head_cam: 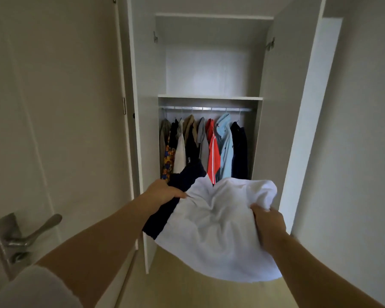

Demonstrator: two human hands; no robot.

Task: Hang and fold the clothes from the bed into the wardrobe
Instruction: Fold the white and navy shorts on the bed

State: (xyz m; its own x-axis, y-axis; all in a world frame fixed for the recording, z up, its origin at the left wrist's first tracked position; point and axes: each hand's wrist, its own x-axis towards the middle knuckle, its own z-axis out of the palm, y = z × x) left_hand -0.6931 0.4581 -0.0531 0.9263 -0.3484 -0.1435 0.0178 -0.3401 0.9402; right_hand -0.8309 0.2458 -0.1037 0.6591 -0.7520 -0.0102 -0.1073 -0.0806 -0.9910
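The left hand (165, 193), at the centre left of the frame, pinches a soft white fabric garment (216, 232) where it meets a strip of dark navy cloth (165, 216). The thumb lies on top and the fingers are hidden beneath. The right hand (270, 225), at the lower right, has its fingers curled round a bunched edge of the same white garment. The garment hangs between the two hands in the lower middle of the frame, creased and sagging, in the air in front of the wardrobe. Whether the navy cloth is part of it or a separate piece cannot be told.

Behind the garment stands a tall white wardrobe (273, 85) with both doors swung open. In the centre of the frame a silver metal rail (209, 108) carries a row of clothes on hangers. These include an orange and blue patterned piece (168, 161) at the left, a red top with white stripes (212, 156), a light blue shirt (226, 147) and a dark navy garment (239, 152) at the right. A white shelf (209, 97) sits just above the rail.

At the lower left, a silver lever handle (29, 232) is fixed to a pale room door (53, 107). A pale wooden floor (187, 285) shows along the bottom.
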